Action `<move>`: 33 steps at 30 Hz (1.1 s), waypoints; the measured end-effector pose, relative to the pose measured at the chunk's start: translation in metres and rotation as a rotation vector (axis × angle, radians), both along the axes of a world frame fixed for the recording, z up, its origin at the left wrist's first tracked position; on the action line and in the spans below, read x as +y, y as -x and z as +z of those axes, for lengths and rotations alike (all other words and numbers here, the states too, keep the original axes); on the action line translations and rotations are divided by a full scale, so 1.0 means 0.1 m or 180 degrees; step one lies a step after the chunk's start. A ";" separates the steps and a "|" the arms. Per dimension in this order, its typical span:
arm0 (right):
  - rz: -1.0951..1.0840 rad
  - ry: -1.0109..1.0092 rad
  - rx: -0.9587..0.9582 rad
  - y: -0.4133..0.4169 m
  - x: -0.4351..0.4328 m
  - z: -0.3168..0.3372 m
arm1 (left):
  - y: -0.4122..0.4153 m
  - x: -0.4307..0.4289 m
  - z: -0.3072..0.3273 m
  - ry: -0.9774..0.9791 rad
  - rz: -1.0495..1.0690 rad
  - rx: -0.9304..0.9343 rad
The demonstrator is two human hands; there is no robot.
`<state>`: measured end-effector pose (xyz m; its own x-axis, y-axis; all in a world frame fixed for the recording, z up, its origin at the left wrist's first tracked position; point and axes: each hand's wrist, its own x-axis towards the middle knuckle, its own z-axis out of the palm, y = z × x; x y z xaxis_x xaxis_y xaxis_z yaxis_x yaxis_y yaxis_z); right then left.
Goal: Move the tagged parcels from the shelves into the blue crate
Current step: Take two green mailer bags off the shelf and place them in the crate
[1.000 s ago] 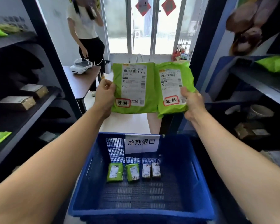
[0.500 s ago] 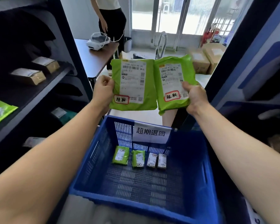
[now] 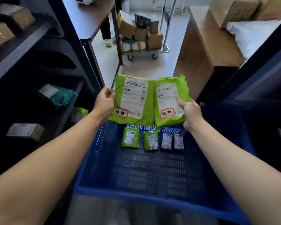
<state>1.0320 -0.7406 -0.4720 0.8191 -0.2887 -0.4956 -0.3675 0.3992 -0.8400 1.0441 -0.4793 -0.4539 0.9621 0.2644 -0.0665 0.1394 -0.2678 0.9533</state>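
My left hand [image 3: 104,103] grips the left edge of a green parcel [image 3: 131,101] with a white label and a red-rimmed tag. My right hand [image 3: 189,112] grips the right edge of a second green tagged parcel [image 3: 169,101]. Both parcels are held side by side, upright, over the far end of the blue crate [image 3: 136,190]. On the crate floor by the far wall lie two small green parcels [image 3: 130,139] [image 3: 151,140] and two small brown ones [image 3: 166,141] [image 3: 178,141], all in a row.
Dark shelves stand on the left with brown boxes [image 3: 25,131], a teal parcel [image 3: 58,96] and a green one [image 3: 79,112]. A dark shelf frame [image 3: 250,75] rises on the right. Ahead are a trolley of cardboard boxes [image 3: 141,34], a table [image 3: 88,18] and a brown counter [image 3: 206,46].
Both hands have lowered the two green parcels toward the crate's far end. My view has tilted downward, so the person and the door have left the frame.
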 end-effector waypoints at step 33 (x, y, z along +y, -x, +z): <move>0.1775 0.0767 0.2133 0.08 0.64 -5.74 | -0.15 0.66 -6.01 -0.1539 -0.0388 0.2430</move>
<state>1.0237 -0.6767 -1.0460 0.4328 -0.0940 -0.8966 -0.8972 -0.1423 -0.4181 1.0592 -0.4135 -1.0545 0.7252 0.3284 -0.6052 0.6310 -0.6686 0.3934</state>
